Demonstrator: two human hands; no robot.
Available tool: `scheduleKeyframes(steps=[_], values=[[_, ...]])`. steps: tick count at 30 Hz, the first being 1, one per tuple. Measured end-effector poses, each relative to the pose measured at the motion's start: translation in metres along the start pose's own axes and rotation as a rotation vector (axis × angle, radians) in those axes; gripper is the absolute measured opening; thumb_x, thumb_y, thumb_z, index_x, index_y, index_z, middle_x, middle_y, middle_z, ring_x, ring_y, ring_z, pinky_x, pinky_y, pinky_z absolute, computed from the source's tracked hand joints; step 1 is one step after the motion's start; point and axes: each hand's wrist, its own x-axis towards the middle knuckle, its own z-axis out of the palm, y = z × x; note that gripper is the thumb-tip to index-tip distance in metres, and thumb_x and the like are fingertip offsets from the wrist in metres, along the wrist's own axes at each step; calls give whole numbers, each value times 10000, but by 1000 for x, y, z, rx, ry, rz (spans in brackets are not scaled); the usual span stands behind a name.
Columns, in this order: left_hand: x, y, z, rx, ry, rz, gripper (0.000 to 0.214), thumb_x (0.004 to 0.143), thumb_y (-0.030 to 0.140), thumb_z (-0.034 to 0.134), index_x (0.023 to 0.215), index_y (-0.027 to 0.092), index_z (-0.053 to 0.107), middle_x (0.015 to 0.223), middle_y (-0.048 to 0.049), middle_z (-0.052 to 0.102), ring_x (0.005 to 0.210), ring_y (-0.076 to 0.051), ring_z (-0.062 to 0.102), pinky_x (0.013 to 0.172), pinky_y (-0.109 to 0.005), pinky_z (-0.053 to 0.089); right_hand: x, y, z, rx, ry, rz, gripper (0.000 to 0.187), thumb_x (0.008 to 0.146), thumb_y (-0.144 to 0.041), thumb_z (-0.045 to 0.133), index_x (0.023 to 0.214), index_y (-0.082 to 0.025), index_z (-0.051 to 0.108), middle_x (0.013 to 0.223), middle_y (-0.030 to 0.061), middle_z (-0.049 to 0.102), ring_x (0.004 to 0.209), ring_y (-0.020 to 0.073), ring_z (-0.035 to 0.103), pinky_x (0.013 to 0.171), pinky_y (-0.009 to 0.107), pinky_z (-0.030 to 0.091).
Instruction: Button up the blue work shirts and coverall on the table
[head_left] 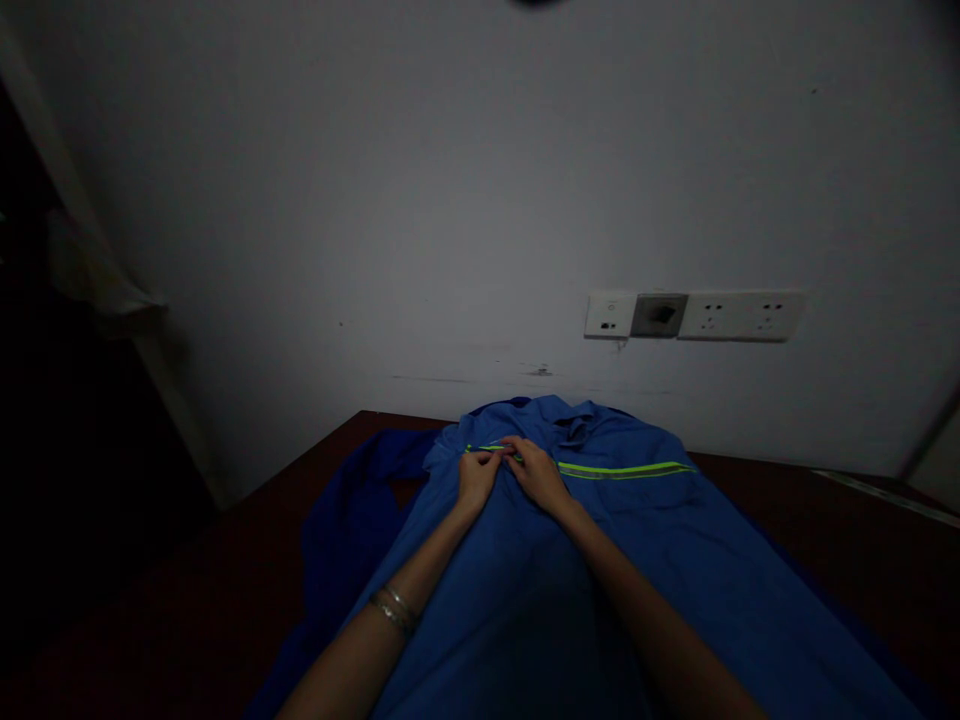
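A blue work jacket (637, 560) with a neon yellow-green reflective stripe (622, 469) lies spread flat on a dark brown table (247, 560), collar toward the wall. My left hand (477, 477) and my right hand (536, 470) meet at the jacket's chest, just below the collar. Both pinch the front opening of the fabric at the stripe, fingers curled in. What is between the fingertips is too small to make out. A silver bracelet (394, 607) sits on my left wrist.
A white wall (450, 200) rises right behind the table. A strip of wall sockets (694, 315) is mounted at the right, above the jacket. The jacket's left sleeve (345, 530) hangs toward the table's left edge. The room is dim; the left side is dark.
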Motion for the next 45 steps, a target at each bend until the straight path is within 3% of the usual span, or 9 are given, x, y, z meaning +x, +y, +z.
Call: scheduleKeyframes(steps=[12,16,25,28,32,34,37,40,45], values=[[2,-8,-1,-36,63,-3,239,678,246,517,548,101,655,493,-6,579,509,-120,490,516,-212,334,1,12,7,108,39,-6,209,792,-216,488,991,-191,546,923,54,630,841,160,586,771,299,447],[3,-11,0,-60,71,-17,228,660,233,518,504,106,625,449,9,536,477,-105,455,494,-205,311,1,10,6,61,34,-74,139,812,-219,460,880,-187,577,880,46,603,832,155,561,765,291,441],[4,-15,1,-58,67,-6,226,651,238,498,505,104,605,459,11,522,476,-97,439,493,-200,310,0,0,-1,-1,-30,-90,169,843,-208,400,867,-192,566,901,37,548,813,127,538,744,252,437],[8,-11,-5,23,-10,-10,245,669,232,484,493,108,601,447,8,512,482,-106,453,489,-201,314,-2,-1,-2,-6,-38,-77,156,840,-205,405,853,-186,558,897,36,539,807,125,536,739,251,436],[13,7,-20,334,-183,-15,231,651,238,539,463,117,601,418,-11,496,507,-144,500,524,-225,344,-3,0,-1,-8,-53,-62,140,837,-203,408,835,-182,547,880,33,531,797,128,533,737,256,434],[12,18,-26,502,-147,60,190,645,254,569,524,123,634,492,-45,556,599,-181,544,600,-252,377,-3,1,0,-4,-55,-56,136,836,-202,408,835,-185,542,878,30,528,793,128,531,734,257,433],[7,29,-28,660,-80,273,174,663,262,575,731,138,677,779,-112,640,846,-241,544,762,-301,378,-3,3,2,5,-55,-55,126,831,-197,410,836,-189,535,884,28,522,803,128,527,743,258,427],[3,26,-23,660,-206,393,236,688,243,548,872,157,668,913,-109,640,921,-241,526,823,-313,367,-3,6,3,13,-50,-58,130,827,-171,400,842,-187,528,888,29,518,806,128,522,744,256,421],[4,10,-19,451,-368,370,269,741,222,462,908,182,669,858,-46,673,738,-181,589,709,-261,421,-4,9,4,18,-58,-64,127,812,-153,403,822,-181,526,868,25,515,785,129,515,717,254,419]])
